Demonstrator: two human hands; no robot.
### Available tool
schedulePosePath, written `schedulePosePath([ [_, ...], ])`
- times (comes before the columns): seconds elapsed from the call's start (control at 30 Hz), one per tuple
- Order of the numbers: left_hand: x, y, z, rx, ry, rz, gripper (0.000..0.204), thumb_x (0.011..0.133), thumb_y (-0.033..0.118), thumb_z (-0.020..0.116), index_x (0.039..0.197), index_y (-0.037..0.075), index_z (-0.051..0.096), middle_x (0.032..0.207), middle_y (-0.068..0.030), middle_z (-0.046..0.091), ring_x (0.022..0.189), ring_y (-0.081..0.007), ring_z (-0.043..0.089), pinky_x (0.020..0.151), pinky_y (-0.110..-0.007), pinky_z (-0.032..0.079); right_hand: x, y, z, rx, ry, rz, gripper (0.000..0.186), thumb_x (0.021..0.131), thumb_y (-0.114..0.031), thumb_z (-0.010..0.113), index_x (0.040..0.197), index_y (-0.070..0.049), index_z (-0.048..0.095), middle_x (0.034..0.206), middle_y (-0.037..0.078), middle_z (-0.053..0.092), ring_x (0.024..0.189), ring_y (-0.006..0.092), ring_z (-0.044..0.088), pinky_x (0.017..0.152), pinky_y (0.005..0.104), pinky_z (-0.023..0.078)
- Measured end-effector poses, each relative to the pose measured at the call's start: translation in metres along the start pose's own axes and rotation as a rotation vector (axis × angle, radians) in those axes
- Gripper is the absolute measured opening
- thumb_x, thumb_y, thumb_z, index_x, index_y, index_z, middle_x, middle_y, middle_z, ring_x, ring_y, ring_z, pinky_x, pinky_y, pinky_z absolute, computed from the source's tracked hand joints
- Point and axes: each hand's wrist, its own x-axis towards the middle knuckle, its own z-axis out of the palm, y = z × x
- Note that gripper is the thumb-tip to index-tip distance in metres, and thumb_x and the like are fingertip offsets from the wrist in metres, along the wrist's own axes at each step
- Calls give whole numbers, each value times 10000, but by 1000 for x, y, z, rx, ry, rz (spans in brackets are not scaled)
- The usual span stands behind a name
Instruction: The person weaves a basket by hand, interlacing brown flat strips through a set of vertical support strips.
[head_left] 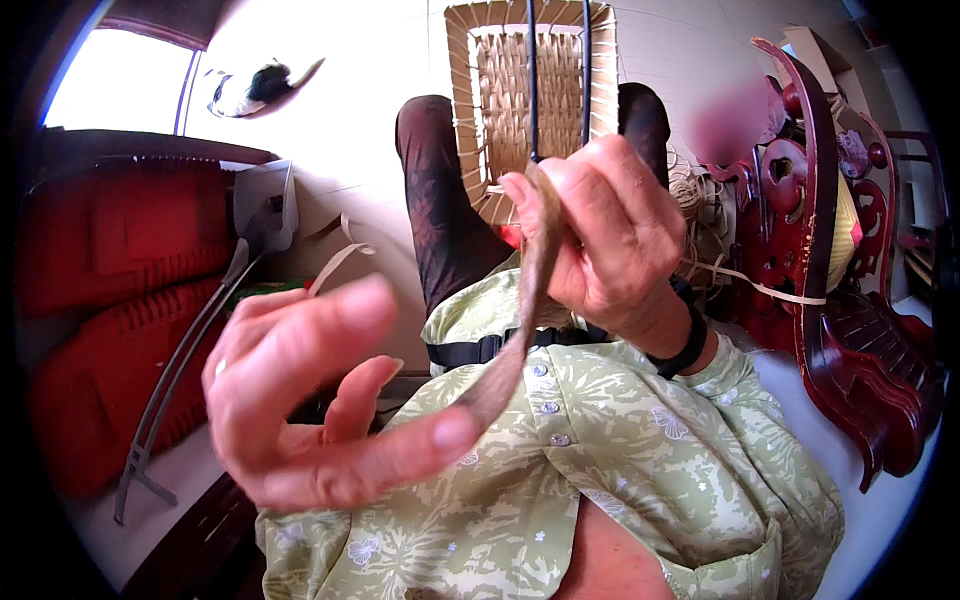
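Observation:
A tan woven basket [464,90] with two long dark straight strands [532,80] across it sits between my knees. My right hand [615,235] is closed, pinching a flat brownish strip [527,320] just below the basket's middle, where one dark strand meets it. The strip hangs down toward my left hand [290,390], which is motion-blurred with fingers spread apart; one fingertip touches the strip's lower part. Whether the strip is tied to the strand is hidden by my right fingers.
Red cushions [120,230] and a grey metal-framed object [262,200] are at my left. Carved dark-red wooden furniture [820,250] stands at my right, beside coiled pale strips [695,190]. A small black-and-white object [265,85] lies on the tiled floor [355,50].

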Motion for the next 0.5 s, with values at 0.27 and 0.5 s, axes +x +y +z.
schedulePosePath([
  [0.27,-63,20,-32,-318,139,156,516,713,397,768,1192,403,576,1171,-92,435,767,-158,539,643,-287,420,4,-3,-3,-106,-149,-13,302,558,-64,729,827,-87,593,782,47,487,689,192,578,541,298,489],
  [0.5,-86,36,-57,182,1139,160,331,806,503,621,820,176,572,826,-32,432,623,-128,383,596,-277,318,7,-10,-1,-197,-167,-90,149,643,-81,664,730,-119,549,697,10,410,601,150,519,482,287,458],
])
